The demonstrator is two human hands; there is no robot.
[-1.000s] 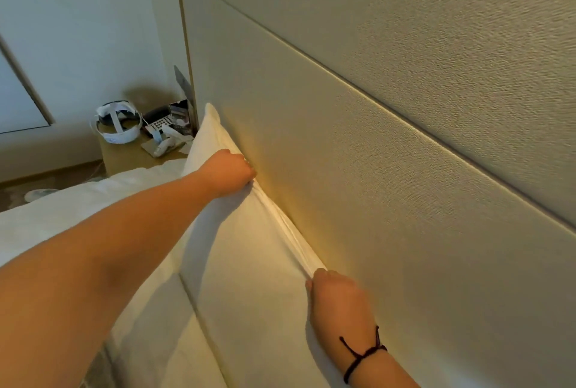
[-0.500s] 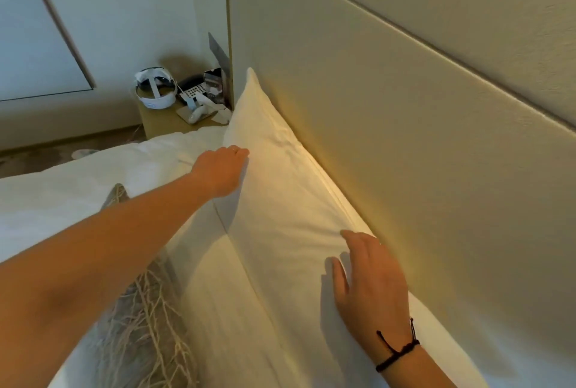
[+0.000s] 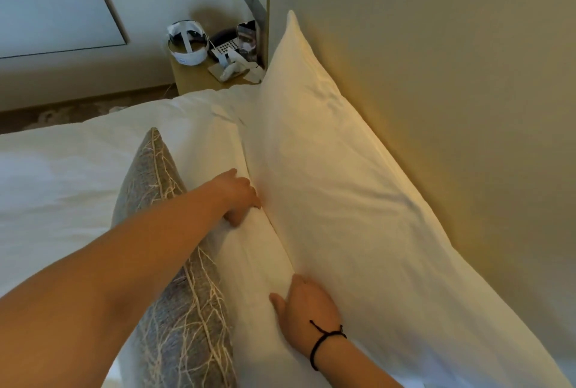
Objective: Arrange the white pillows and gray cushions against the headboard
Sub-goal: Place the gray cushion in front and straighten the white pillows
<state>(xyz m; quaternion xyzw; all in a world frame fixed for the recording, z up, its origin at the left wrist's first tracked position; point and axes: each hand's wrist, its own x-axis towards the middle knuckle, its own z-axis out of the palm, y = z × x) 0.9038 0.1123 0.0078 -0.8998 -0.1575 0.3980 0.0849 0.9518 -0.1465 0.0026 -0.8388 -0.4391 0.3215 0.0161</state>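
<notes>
A large white pillow (image 3: pixel 330 182) leans upright against the beige headboard (image 3: pixel 436 76). A second white pillow (image 3: pixel 252 266) stands right in front of it. A gray cushion (image 3: pixel 184 325) with a pale branch pattern leans on that front pillow. My left hand (image 3: pixel 238 197) grips the front pillow's top edge, fingers curled into the crease between the two pillows. My right hand (image 3: pixel 307 306), a black cord on its wrist, holds the same edge nearer to me. Its thumb lies on the front and its fingers are hidden in the crease.
The white duvet (image 3: pixel 62 188) covers the bed to the left. Beyond the pillows stands a wooden nightstand (image 3: pixel 193 80) with a white headset (image 3: pixel 187 41), a phone (image 3: pixel 226 46) and small items. The floor runs along the far wall.
Both hands have come down off the back pillow to the top edge of the front pillow. The view has tilted down, so more of the gray cushion shows.
</notes>
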